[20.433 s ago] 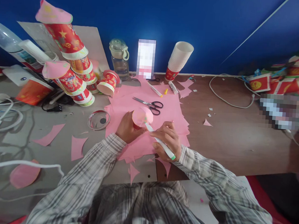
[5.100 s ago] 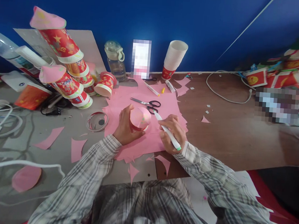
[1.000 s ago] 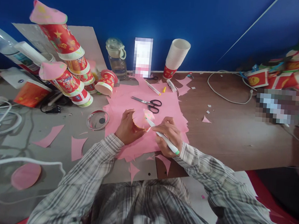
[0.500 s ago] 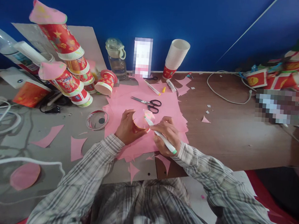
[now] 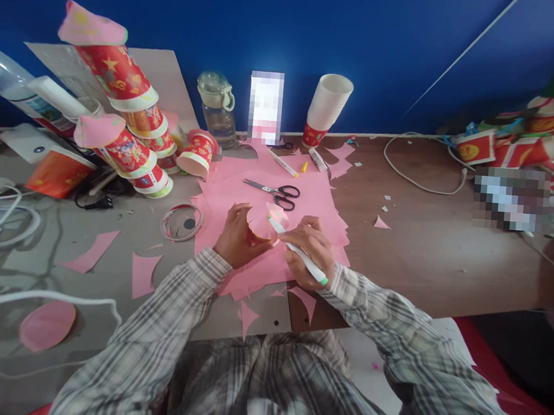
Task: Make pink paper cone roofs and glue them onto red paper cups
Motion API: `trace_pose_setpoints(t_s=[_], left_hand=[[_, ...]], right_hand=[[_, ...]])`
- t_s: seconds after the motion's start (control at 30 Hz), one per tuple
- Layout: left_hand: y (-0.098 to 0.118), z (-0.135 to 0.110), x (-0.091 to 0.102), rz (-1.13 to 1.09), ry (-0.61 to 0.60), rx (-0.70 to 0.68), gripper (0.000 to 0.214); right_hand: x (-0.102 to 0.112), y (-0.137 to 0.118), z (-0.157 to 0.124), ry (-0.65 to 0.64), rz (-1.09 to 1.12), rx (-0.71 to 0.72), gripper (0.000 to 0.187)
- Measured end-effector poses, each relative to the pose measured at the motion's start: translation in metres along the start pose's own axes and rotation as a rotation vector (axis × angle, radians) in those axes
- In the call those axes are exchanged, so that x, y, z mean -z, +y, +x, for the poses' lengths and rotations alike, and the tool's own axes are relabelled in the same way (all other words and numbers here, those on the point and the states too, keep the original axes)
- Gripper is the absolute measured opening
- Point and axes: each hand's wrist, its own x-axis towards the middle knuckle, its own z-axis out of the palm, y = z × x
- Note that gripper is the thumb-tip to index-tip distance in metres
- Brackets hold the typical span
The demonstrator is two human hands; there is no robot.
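Note:
My left hand (image 5: 239, 238) is wrapped round a red paper cup (image 5: 256, 238) topped with a pink paper cone (image 5: 262, 222). Between the fingers of my right hand (image 5: 310, 252) is a white marker (image 5: 305, 258) with a green end, its tip touching the cone's upper right side. Pale coloured marks show on the cone there. Both hands are over pink paper sheets (image 5: 230, 197). Just beyond them lie black-handled scissors (image 5: 273, 191), blades pointing left. Farther back are another marker (image 5: 285, 166), a yellow cap (image 5: 304, 167) and a glue stick (image 5: 318, 160).
Stacked red cups with pink cones (image 5: 119, 80) stand at left. A tape roll (image 5: 181, 222), pink scraps (image 5: 145, 274) and a pink disc (image 5: 47, 326) lie nearer. A water bottle (image 5: 216, 113) and a cup stack (image 5: 329, 103) stand at the back. A white cable (image 5: 418, 180) curls at right.
The view has shifted very slightly. The marker tip stays on the cone in nearly the same spot, and both hands keep their holds.

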Motion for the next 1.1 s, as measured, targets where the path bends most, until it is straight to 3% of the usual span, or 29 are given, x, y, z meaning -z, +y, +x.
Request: trace_pose_setpoints(t_s=[1.1], left_hand=[[0.0001,-0.0008,-0.001,-0.001,0.015,0.0,0.068]], right_hand=[[0.0042,-0.0021,0.0018,-0.006,0.053,-0.035,0.031]])
